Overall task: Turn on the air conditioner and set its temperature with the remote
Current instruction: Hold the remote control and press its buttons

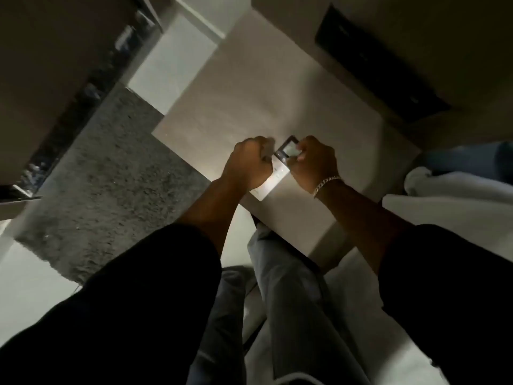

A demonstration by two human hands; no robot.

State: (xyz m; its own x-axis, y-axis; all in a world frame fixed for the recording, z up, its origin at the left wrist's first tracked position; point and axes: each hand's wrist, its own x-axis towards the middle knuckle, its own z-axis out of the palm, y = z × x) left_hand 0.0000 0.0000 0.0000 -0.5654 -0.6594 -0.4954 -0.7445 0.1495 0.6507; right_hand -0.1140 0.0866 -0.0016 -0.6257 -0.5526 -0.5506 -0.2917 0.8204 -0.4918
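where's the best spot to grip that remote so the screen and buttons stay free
Grip the white remote by its long side edges at the lower half, coming from beneath with the palm behind it. It is a slim bar with its screen end pointing away. The left hand and right hand now flank it near the screen.

Remote (281, 165): buttons blurred, unreadable; both sides covered by left hand (248, 165) and right hand (315, 165). Dark panel (380, 70) at 1 o'clock: indistinct.

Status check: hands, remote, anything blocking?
Left hand and right hand both shut on remote. Remote held above table. Nothing blocking.
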